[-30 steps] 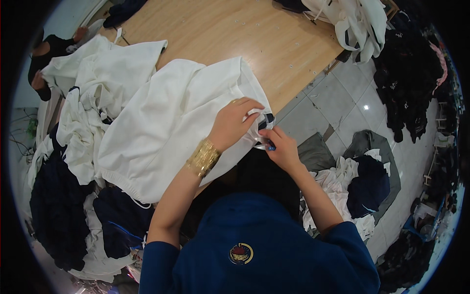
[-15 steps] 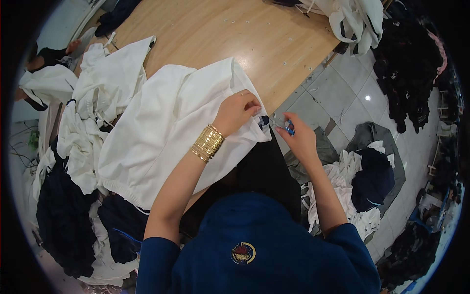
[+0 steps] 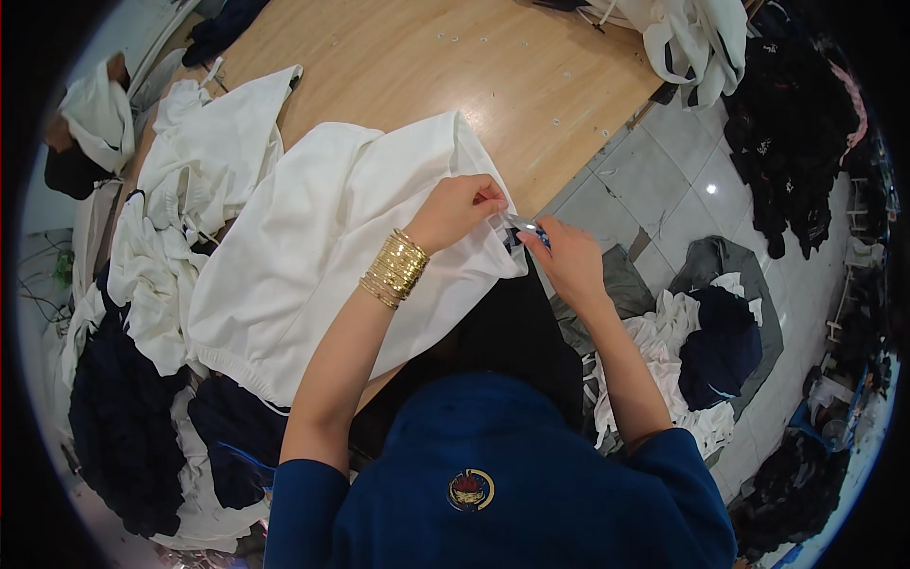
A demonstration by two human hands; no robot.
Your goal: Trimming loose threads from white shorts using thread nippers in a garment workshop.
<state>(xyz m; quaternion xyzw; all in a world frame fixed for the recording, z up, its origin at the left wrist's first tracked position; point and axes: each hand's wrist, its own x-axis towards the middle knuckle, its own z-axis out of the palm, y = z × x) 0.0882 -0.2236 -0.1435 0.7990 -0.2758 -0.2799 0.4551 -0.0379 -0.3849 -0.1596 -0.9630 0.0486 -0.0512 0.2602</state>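
White shorts [image 3: 322, 218] with a gathered elastic edge are spread over the table's near edge and across my lap. My left hand [image 3: 460, 211], gold bangles on its wrist, pinches the fabric at the right-hand open end of the shorts. A dark navy patch shows inside that opening. In my right hand [image 3: 573, 261] are small blue-handled thread snips [image 3: 527, 228]. Their metal blades reach the fabric edge just beside my left fingertips. Whether the blades touch a thread is too small to tell.
More white garments [image 3: 204, 156] lie along the left of the wooden table [image 3: 379, 57]. Dark navy clothes [image 3: 123, 427] hang at lower left. On the tiled floor to the right sits a pile of white and navy clothes [image 3: 720, 351]. Another person's hand [image 3: 62, 137] handles white cloth at far left.
My right hand has moved left, bringing the snips up to the fabric edge. My left hand keeps its pinch. At far left, the other person has lifted a white cloth.
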